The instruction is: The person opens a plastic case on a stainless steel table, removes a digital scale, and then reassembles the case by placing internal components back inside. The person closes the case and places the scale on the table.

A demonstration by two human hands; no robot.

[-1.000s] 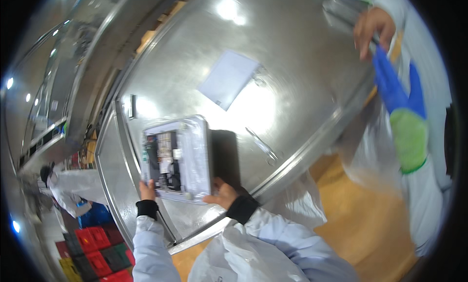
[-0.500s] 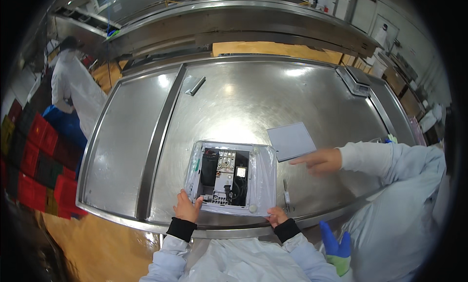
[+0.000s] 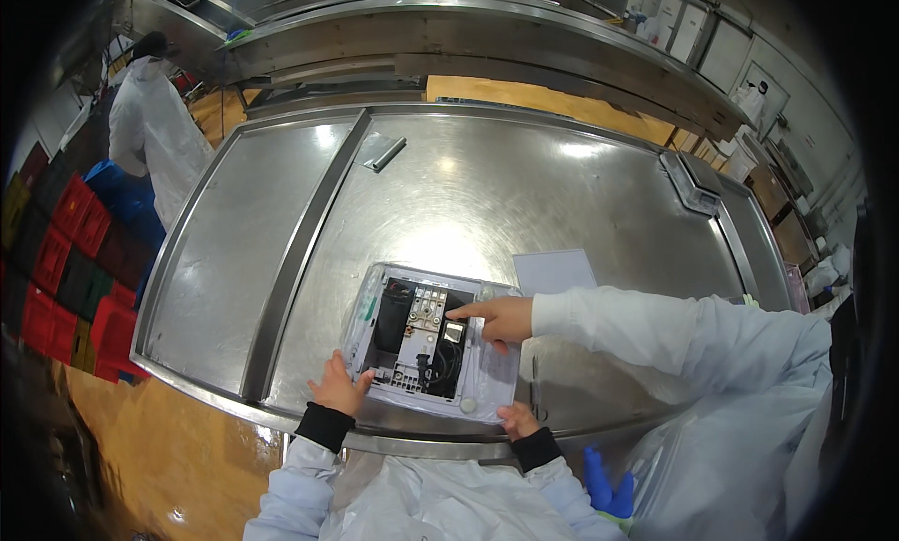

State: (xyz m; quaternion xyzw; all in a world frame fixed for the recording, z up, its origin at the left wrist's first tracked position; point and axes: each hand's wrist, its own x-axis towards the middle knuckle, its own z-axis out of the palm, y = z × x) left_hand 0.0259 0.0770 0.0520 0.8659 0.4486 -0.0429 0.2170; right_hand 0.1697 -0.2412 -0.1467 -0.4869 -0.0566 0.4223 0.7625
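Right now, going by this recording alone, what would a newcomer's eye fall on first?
Probably the plastic-wrapped device casing at the near side of the steel table, its opening showing a black cable, with the person's left hand and right hand at its near corners. Next, a co-worker's bare hand extends from the right, index finger pointing over that opening. Farther off, bright red crates stand stacked at far left.

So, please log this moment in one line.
left hand: at lower left corner of pale device; right hand: at its lower right corner; co-worker's hand: pointing at exposed interior
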